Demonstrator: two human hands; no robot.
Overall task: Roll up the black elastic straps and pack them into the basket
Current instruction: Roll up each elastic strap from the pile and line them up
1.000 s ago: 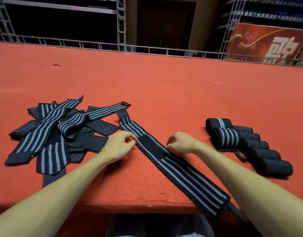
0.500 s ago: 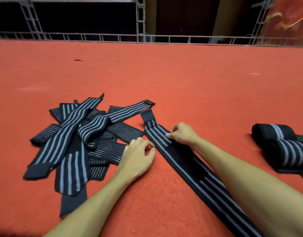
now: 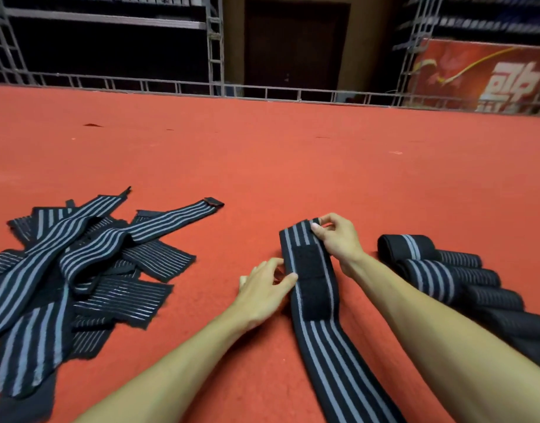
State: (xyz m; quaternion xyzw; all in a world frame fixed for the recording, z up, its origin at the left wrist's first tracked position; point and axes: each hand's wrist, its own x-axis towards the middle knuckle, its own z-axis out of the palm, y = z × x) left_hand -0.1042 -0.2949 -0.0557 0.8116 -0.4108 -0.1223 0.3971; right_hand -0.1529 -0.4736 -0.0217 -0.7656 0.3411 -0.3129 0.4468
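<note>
Counts: 1 strap (image 3: pixel 326 340) in work, flat on the red worktop (image 3: pixel 293 166) at centre, running from the near edge away from the person. Black, 4 grey stripes, 1 plain black patch (image 3: pixel 311 288) on top near its far end. Right hand (image 3: pixel 338 239) pinches that far end, which looks turned over on itself. Left hand (image 3: pixel 265 288): thumb tip touches the strap's left edge beside the patch, fingers loosely bent, gripping nothing. Loose straps (image 3: pixel 88 257) are heaped on the left, well apart from the centre strap and overlapping too much for an exact count. Rolled straps (image 3: pixel 430 276) lie on the right in a touching row, at least 5, cut off by the frame edge. Only writing: red banner (image 3: pixel 476 74) at back right, large white characters, cropped and blurred, not legible.
</note>
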